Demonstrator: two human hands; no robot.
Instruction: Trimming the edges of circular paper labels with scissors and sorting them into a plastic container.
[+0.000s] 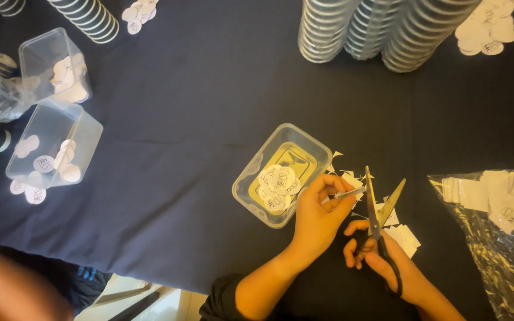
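Observation:
My right hand grips black-handled scissors, blades spread and pointing up. My left hand pinches a small white paper piece edge-on beside the blades. Just left of that hand sits a clear plastic tub with round white paper discs in it. White paper offcuts lie on the dark cloth around the scissors.
A clear bag of printed white paper squares lies at right. Stacks of round tins stand at the back. Two clear tubs with discs lie at left. Another person's arm shows bottom left. The table edge runs along the bottom.

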